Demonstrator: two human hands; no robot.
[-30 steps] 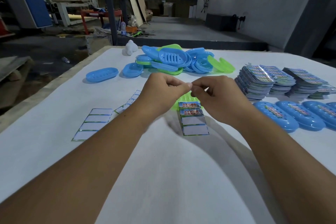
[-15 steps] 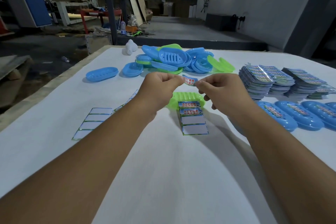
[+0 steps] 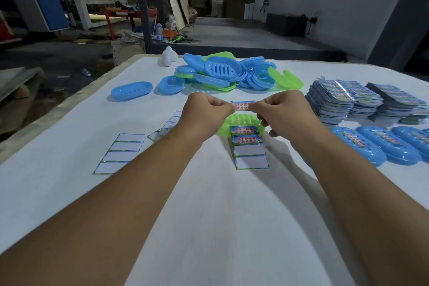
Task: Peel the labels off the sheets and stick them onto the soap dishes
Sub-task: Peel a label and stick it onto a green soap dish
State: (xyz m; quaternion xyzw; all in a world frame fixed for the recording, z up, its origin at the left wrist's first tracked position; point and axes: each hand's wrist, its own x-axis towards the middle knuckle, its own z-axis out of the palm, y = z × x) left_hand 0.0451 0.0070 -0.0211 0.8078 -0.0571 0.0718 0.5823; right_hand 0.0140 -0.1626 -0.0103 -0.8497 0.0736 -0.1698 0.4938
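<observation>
White table covering [image 3: 209, 227]: work surface bearing all items below.

Used backing sheet, white panels with green border [image 3: 120, 153]: flat at left, all four panels bare. A second used sheet [image 3: 166, 126] lies just right of it, partly hidden by the left forearm.

Single blue oval plastic soap dish [image 3: 131, 90]: far left of the dishes, apart from the heap.

Small white rounded object [image 3: 169, 56]: at the far table edge.

Heap of blue and green plastic soap dishes [image 3: 227, 73]: far centre, jumbled and overlapping.

Left hand [image 3: 204, 115]: fingers curled, pinching the left end of the label.

Peeled rectangular label, blue with red print [image 3: 242, 105]: held level in the air between both hands, above the green dish.

Green oval plastic soap dish [image 3: 241, 121]: on the table under the hands, its near edge overlapped by the current sheet.

Current label sheet [image 3: 250, 147]: two printed labels at its far end, two bare panels nearer.

Right hand [image 3: 285, 111]: fingers curled, pinching the label's right end.

Stacks of printed label sheets [image 3: 362, 100]: far right.

Row of blue oval soap dishes with labels applied [image 3: 383, 144]: right edge, side by side.
</observation>
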